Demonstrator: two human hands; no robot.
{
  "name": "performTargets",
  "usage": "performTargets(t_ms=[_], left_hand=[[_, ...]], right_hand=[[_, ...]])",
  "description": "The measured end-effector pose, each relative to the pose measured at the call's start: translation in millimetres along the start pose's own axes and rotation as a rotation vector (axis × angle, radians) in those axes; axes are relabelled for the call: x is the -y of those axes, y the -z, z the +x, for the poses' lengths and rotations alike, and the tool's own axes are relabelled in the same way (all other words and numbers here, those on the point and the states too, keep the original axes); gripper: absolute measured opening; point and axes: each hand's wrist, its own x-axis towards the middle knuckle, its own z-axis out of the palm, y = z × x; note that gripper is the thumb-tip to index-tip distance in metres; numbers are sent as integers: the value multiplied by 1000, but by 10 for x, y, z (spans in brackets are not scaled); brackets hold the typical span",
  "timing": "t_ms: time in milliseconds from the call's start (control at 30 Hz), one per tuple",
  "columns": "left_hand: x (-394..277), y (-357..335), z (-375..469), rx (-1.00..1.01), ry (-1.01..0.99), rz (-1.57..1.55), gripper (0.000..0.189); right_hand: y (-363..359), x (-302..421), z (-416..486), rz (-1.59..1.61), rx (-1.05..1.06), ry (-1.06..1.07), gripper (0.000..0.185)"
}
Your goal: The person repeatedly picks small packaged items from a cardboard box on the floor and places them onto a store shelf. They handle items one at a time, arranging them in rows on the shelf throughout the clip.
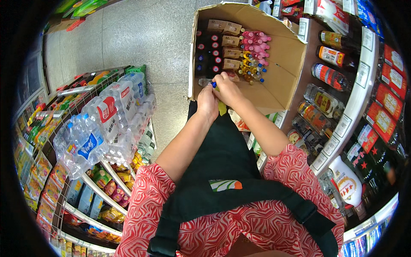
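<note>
My hands meet at the near side of an open cardboard box (pixel 289 80). My left hand (pixel 207 101) has its fingers closed about a small bottle with a blue cap (pixel 214 84); most of that bottle is hidden. Over the cap curl the fingers of my right hand (pixel 228 90), which grips a yellow cloth (pixel 222 107) that hangs below it. A clear bottle (pixel 204 82) shows just beyond my left fingertips. Inside the box stand dark bottles with red caps (pixel 215 53), pink bottles (pixel 259 46), yellow bottles (pixel 246 62) and brown paper-labelled packs (pixel 231 52).
On my left, shrink-wrapped packs of water bottles (pixel 109 109) rest on a wire rack (pixel 93 85) of snack packets. A shelf with price tags (pixel 362 75) curves along my right, lined with glass bottles (pixel 330 77) and red boxes (pixel 383 115). Grey floor (pixel 144 38) lies beyond the rack.
</note>
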Motion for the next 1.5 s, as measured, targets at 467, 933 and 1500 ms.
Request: performTargets(t_ms=[467,933,1500], left_hand=[[-121,10,343,-59,-37,134,46],[-109,-52,290,2,3,193,56],[-411,-674,-1114,201,22,381,55]], right_hand=[[-760,-467,764,-37,315,-201,23],[-547,-569,455,54,27,-196,22],[1661,-159,-1858,431,-406,-573,23]])
